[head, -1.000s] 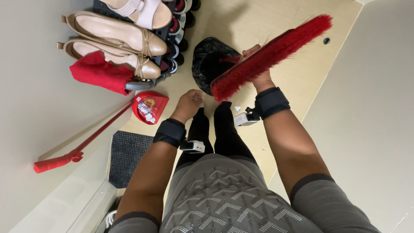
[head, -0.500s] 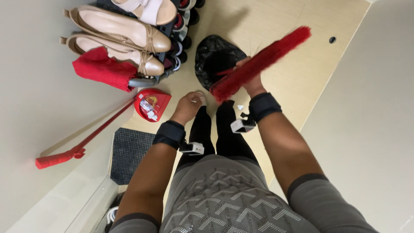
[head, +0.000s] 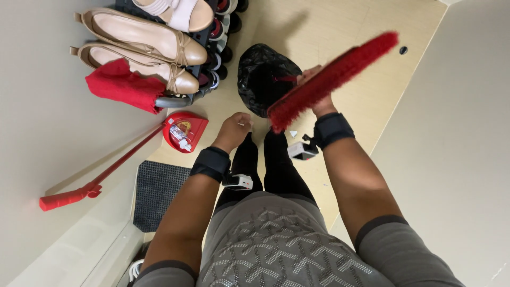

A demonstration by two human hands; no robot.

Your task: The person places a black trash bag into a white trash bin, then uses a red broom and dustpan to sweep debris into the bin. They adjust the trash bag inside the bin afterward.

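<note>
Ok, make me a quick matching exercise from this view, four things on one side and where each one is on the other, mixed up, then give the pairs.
Things:
1. red brush
2. black bag
3. red dustpan
4. beige shoes

Places:
A. on the rack by the left wall
B. on the floor below the rack
C. in the right hand
D. on the floor ahead of the feet

Pairs: 1-C, 2-D, 3-B, 4-A
</note>
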